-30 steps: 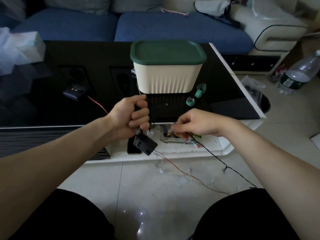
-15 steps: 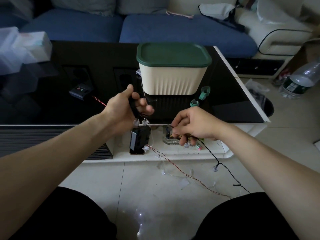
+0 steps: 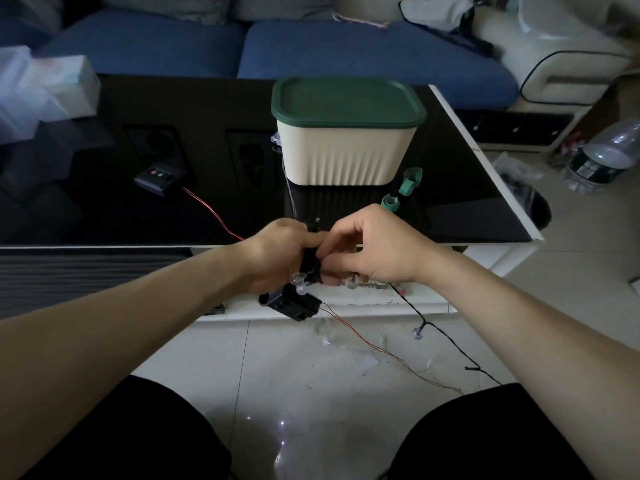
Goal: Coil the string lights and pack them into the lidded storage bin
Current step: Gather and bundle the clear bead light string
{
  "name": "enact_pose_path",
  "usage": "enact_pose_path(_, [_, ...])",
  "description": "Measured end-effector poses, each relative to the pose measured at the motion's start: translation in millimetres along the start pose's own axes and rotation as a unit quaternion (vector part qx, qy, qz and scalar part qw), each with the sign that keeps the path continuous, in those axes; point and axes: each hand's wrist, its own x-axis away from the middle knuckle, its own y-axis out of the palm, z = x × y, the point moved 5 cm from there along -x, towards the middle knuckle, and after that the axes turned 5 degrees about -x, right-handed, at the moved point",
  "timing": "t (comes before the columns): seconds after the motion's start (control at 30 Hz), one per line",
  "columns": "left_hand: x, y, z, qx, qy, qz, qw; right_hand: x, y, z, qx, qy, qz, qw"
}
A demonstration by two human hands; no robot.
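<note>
Beside black table [image 3: 104, 209], left hand [image 3: 277, 254] and right hand [image 3: 374, 251] grip string lights [image 3: 311, 271]

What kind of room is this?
Most likely a living room at home. A blue cushioned sofa stands behind a glossy black coffee table, and a cream ribbed storage bin with a green lid sits on that table.

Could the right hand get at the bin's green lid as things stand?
Probably not at once. The right hand pinches the string lights together with the left hand. Nothing stands between it and the lid, so letting go would free the way.
</note>
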Motion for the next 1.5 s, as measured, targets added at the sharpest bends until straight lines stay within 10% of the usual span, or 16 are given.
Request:
enact_pose_path(0.37, [-3.1, 3.2, -13.5, -0.231, -0.054, -0.11, 0.965, -0.9, -15.5, 12.0, 0.024, 0.011, 0.005, 1.0])
enact_pose_path(0.7, [0.9, -19.2, 5.2, -0.058, -0.039, 0.003, 0.998, 14.9, -19.7, 56.5, 0.041, 0.237, -0.152, 0.959])
enact_pose_path(1.07, [4.0, -17.6, 7.2, 0.029, -0.039, -0.031, 0.998, 8.9, -26.6, 23.9, -0.247, 0.152, 0.007, 0.957])
enact_pose_path(1.33, [10.3, -1.9, 4.6, -0.121, -0.03, -0.099, 0.987, 7.3, -34.9, 22.9, -0.192, 0.069, 0.1, 0.974])
enact_pose_path(1.5, [6.9, -13.0, 16.7, -0.027, 0.024, 0.028, 0.999, 7.0, -40.2, 34.2, -0.065, 0.107, 0.102, 0.987])
